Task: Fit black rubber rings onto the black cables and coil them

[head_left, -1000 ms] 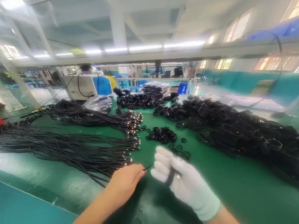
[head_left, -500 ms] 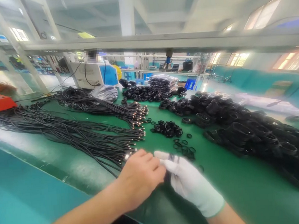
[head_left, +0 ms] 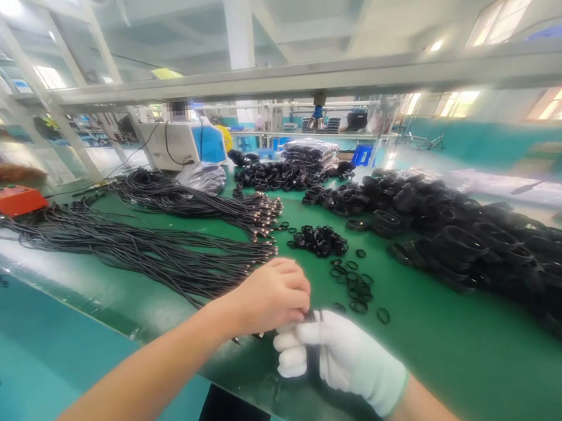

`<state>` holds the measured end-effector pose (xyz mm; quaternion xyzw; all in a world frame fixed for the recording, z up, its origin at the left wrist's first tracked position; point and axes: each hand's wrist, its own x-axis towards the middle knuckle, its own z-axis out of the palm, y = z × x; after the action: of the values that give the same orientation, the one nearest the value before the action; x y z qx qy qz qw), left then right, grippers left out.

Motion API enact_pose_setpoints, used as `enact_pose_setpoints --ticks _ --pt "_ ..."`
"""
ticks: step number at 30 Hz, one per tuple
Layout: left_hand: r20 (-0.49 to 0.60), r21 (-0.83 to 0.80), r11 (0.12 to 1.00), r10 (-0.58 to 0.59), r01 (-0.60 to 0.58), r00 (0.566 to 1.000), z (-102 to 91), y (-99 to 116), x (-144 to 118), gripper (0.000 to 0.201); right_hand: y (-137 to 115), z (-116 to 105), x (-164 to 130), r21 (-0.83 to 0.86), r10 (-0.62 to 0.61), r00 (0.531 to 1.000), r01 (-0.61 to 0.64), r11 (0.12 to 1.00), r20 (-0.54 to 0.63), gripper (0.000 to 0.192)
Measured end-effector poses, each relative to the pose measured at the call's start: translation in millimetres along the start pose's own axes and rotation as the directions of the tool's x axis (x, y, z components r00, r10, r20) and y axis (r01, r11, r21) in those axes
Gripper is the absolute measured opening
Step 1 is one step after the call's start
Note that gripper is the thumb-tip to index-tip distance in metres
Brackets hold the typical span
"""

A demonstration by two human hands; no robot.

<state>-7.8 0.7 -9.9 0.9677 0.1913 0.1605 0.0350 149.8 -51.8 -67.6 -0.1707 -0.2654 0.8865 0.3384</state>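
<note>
My right hand (head_left: pixel 341 352), in a white glove, is closed around a bundle of black cable (head_left: pixel 314 357) at the table's near edge. Its strands run side by side between the gloved fingers. My left hand (head_left: pixel 275 295), bare, reaches over from the left with bent fingers pressed at the bundle's upper end. What the left fingertips pinch is mostly hidden. Beyond the left hand lie long black cables (head_left: pixel 158 252) with metal ends. Several loose black rings (head_left: pixel 357 285) lie right of the hands, with a small heap of rings (head_left: pixel 318 241) behind them.
A large pile of black coiled pieces (head_left: pixel 463 241) covers the right side of the green table (head_left: pixel 447 346). More black cables (head_left: pixel 187 198) lie behind. A red control box (head_left: pixel 11 200) stands at left, a white-and-blue machine (head_left: pixel 183 142) at back. A rail (head_left: pixel 309 77) crosses above.
My hands have come closer together, and the left has shifted slightly up and over the gloved one. The right hand's fingers have curled around the bundle. More loose rings are uncovered.
</note>
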Motion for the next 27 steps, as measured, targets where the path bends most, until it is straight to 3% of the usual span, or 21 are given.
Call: enact_pose_setpoints --ticks 3,6,9,11,13,16,19,23,27 --pt "0.008 0.054 0.999 -0.006 0.006 1.0 -8.7 8 2 0.013 2 -7 -1 0.065 0.043 0.998 -0.046 0.997 0.044 0.021" --pt "0.161 -0.01 1.0 -0.02 0.022 0.987 -20.1 11 12 0.015 5 -12 -4 0.025 0.072 0.993 -0.074 0.997 0.092 0.029" --pt "0.286 -0.185 0.978 -0.038 0.094 0.958 -27.5 3 23 0.013 8 -14 -7 0.016 0.059 0.992 -0.061 0.998 0.112 0.031" --pt "0.348 -0.363 0.906 -0.084 0.217 0.934 -25.9 -4 23 0.01 10 -13 -9 0.043 0.065 0.993 -0.069 0.997 0.097 0.03" --pt "0.379 -0.522 0.766 -0.186 0.375 0.906 -18.2 -6 15 0.012 11 -11 -11 0.077 0.082 0.994 -0.088 0.993 0.073 0.031" --pt "0.289 -0.678 0.566 -0.382 0.47 0.878 -2.9 2 -6 0.015 12 -6 -10 0.102 0.113 0.991 -0.119 0.988 0.066 0.034" --pt "0.14 -0.764 0.473 -0.543 0.439 0.828 1.7 20 -27 0.014 13 5 -4 0.052 0.129 0.988 -0.133 0.99 0.082 0.037" --pt "-0.052 -0.75 0.508 -0.685 0.424 0.727 -14.0 41 -55 0.014 12 31 7 -0.158 0.155 0.974 -0.128 0.979 0.168 0.042" --pt "-0.159 -0.712 0.538 -0.749 0.451 0.643 -36.3 68 -96 0.014 14 62 18 -0.482 0.305 0.91 -0.142 0.864 0.279 0.043"
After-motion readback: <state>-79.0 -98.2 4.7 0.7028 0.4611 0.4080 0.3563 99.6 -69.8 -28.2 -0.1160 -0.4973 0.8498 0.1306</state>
